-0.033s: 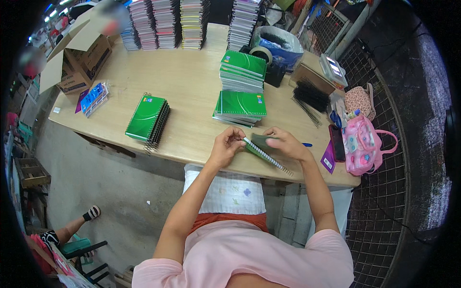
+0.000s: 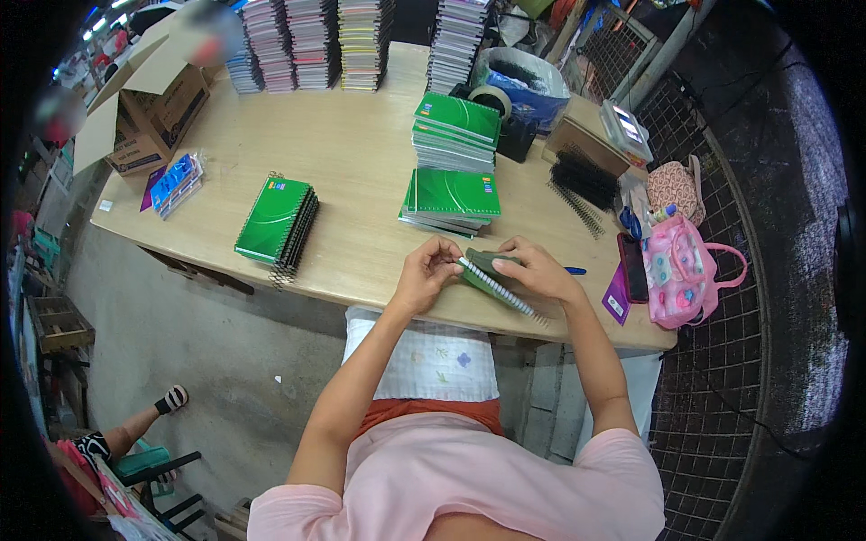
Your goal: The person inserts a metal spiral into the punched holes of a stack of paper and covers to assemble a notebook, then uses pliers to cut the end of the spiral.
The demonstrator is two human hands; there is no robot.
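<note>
Nothing visibly shifts between the two views; the left hand (image 2: 424, 275) and right hand (image 2: 538, 270) stay clamped, fingers closed, on the green spiral notebook (image 2: 487, 279) at the bench (image 2: 361, 153) front edge, so the work on its wire binding continues.

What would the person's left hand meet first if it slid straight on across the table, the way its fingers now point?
The left hand points up and right, fingertips on the spiral notebook. Past that, it would probably meet the low stack of green notebooks; depth is unclear.
</note>
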